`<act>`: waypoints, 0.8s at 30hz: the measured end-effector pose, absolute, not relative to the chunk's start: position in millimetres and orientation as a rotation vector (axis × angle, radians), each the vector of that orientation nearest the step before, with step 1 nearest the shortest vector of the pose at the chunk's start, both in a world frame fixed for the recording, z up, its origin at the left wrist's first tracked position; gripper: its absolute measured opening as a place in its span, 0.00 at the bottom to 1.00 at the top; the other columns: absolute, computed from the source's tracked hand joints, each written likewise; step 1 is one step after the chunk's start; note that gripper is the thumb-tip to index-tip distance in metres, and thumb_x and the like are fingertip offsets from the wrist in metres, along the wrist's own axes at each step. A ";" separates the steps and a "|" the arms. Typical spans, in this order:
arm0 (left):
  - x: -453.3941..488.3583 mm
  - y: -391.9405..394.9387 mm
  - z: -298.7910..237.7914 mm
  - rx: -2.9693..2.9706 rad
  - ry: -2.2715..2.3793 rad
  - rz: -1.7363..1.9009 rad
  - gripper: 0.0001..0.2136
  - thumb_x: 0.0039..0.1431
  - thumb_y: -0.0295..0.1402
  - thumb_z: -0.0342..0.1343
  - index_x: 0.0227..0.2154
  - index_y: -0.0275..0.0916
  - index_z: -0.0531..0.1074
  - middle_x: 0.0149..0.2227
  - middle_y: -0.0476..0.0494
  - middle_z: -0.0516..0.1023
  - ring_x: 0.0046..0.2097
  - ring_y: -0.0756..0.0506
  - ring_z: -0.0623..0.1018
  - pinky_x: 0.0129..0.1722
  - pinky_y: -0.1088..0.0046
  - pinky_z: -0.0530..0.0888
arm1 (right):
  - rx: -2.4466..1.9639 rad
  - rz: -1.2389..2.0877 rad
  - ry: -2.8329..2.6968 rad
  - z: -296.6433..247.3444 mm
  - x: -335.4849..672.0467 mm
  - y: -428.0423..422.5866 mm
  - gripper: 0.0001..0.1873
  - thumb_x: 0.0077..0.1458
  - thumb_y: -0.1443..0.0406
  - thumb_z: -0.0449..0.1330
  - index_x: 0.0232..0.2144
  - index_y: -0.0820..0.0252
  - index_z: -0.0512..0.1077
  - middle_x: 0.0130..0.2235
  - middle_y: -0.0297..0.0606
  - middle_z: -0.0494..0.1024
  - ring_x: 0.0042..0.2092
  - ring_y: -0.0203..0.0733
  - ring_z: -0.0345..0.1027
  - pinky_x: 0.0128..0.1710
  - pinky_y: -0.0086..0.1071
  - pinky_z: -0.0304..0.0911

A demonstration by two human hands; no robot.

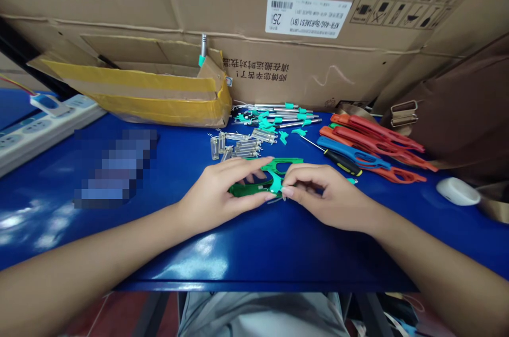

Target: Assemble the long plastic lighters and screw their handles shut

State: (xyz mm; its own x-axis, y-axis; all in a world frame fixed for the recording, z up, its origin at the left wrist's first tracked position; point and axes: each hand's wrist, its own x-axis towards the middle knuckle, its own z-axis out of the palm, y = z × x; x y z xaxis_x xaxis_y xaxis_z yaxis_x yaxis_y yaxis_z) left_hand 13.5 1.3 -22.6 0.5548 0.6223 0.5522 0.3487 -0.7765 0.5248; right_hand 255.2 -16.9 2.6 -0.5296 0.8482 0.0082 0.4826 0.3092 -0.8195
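Low over the blue table, my left hand [217, 191] is curved around a green plastic shell half [247, 189], which looks like part of a long-handled lighter. Its fingertips and thumb rest along the far and near sides. My right hand [324, 188] has its thumb and forefinger pinched at a teal trigger piece [275, 183] that sits against the shell. A second green shell part [296, 161], with an oval opening, lies just beyond my fingers. The fingers hide part of the shell and the trigger.
Beyond my hands lie several clear tanks [247, 148] and metal tubes with teal pieces [284, 114]. To the right are a screwdriver [344, 163], red shells [382, 132], a blue shell [350, 152] and a white case [458, 191]. A taped carton [159, 101] and power strip [47, 127] stand left.
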 end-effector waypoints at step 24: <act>20.1 -10.8 -15.0 2.339 0.683 1.175 0.11 0.62 0.26 0.64 0.47 0.38 0.78 0.40 0.45 0.82 0.37 0.51 0.81 0.40 0.77 0.80 | -1.026 0.574 -2.216 -12.5 246.0 -27.8 0.05 0.64 0.63 0.63 0.37 0.58 0.76 0.31 0.34 0.78 0.31 0.35 0.71 0.31 0.29 0.65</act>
